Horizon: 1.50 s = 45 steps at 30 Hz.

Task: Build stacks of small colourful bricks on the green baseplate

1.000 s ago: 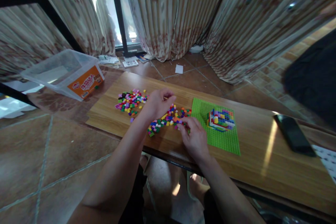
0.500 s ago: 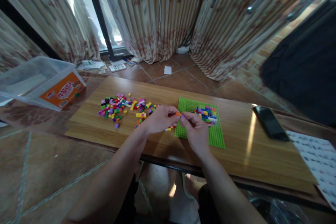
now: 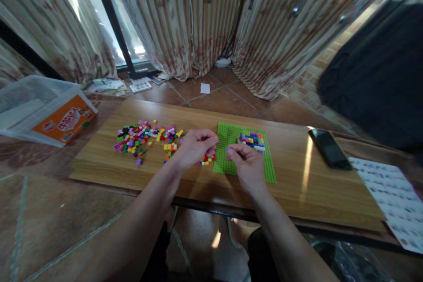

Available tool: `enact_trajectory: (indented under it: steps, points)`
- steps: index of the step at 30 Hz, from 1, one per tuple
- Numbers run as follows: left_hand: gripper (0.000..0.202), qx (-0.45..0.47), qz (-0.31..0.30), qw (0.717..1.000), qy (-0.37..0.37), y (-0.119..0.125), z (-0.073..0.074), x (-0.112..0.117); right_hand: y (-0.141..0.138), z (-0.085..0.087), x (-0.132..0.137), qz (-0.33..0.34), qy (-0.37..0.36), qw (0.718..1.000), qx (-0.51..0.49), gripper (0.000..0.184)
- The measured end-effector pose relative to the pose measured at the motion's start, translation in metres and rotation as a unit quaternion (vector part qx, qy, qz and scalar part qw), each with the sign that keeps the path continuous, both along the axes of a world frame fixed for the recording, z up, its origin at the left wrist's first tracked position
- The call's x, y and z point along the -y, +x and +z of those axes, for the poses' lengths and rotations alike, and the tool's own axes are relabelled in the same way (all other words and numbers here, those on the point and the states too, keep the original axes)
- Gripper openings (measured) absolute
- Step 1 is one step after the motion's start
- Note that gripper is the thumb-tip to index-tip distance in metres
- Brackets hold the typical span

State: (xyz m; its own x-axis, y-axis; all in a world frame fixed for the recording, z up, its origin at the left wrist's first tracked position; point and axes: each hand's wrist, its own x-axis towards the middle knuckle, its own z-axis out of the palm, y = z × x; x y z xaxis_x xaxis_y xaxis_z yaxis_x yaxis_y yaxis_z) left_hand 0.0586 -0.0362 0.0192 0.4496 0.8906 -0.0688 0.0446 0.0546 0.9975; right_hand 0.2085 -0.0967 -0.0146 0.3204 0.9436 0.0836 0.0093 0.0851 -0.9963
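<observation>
Between the thumb and fingers of my left hand point(image 3: 195, 146) is a small orange brick point(image 3: 213, 135), mostly covered by the fingertips. My right hand point(image 3: 247, 163) pinches a small purple brick point(image 3: 228, 148) over the green baseplate point(image 3: 225, 166). A gap separates the two hands. Just beyond my right hand, a multicoloured brick build point(image 3: 256, 140) stands on the baseplate, partly hidden by the fingers. Loose bricks point(image 3: 208, 158) in red, yellow and white lie under my left hand, beside the baseplate's left edge.
A heap of mixed loose bricks point(image 3: 135, 136) spreads over the left part of the wooden board point(image 3: 109, 161). Farther left stands a clear plastic box point(image 3: 36, 88) with an orange label. On the right are a black phone point(image 3: 330, 150) and a printed sheet point(image 3: 386, 198).
My hands, which met at the orange and purple bricks, have come apart: the left holds the orange one, the right the purple one. The whole view has shifted slightly.
</observation>
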Motion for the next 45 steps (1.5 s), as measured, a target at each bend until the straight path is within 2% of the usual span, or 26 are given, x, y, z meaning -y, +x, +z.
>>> enact_trajectory:
  steps: [3, 6, 10, 14, 21, 24, 28, 34, 45]
  points:
    - [0.020, 0.006, 0.041, 0.999, -0.001, -0.010, 0.002, -0.007, 0.011, 0.003, 0.001, -0.019, 0.015, 0.999, -0.028, 0.020]
    - [0.018, 0.006, 0.048, 0.998, -0.028, -0.010, 0.001, -0.009, 0.028, 0.008, 0.002, -0.047, 0.049, 0.997, -0.034, 0.021]
    - [0.018, -0.023, 0.037, 0.998, -0.036, -0.002, -0.001, -0.005, 0.057, 0.013, 0.003, -0.112, 0.071, 0.991, 0.017, 0.024]
    - [0.020, -0.055, 0.030, 0.998, -0.021, 0.001, -0.001, -0.005, 0.081, 0.013, 0.006, -0.164, 0.061, 0.980, 0.095, 0.020]
    - [0.019, -0.079, 0.029, 0.996, -0.019, 0.010, 0.002, -0.006, 0.101, 0.010, 0.016, -0.130, 0.024, 0.976, 0.172, 0.019]
    - [0.019, -0.082, 0.021, 0.996, -0.008, 0.016, -0.002, -0.007, 0.104, 0.009, 0.020, -0.109, 0.015, 0.965, 0.237, 0.017]
    - [0.019, -0.073, 0.011, 0.997, 0.006, 0.020, -0.010, -0.009, 0.106, 0.004, 0.021, -0.077, 0.046, 0.956, 0.279, 0.016]
    - [0.018, -0.073, 0.009, 0.997, 0.010, 0.022, -0.012, -0.011, 0.105, -0.008, 0.016, -0.083, 0.044, 0.959, 0.268, 0.014]
    - [0.017, -0.077, 0.010, 0.997, 0.015, 0.021, -0.011, -0.011, 0.099, -0.017, 0.008, -0.081, 0.060, 0.983, 0.153, 0.010]
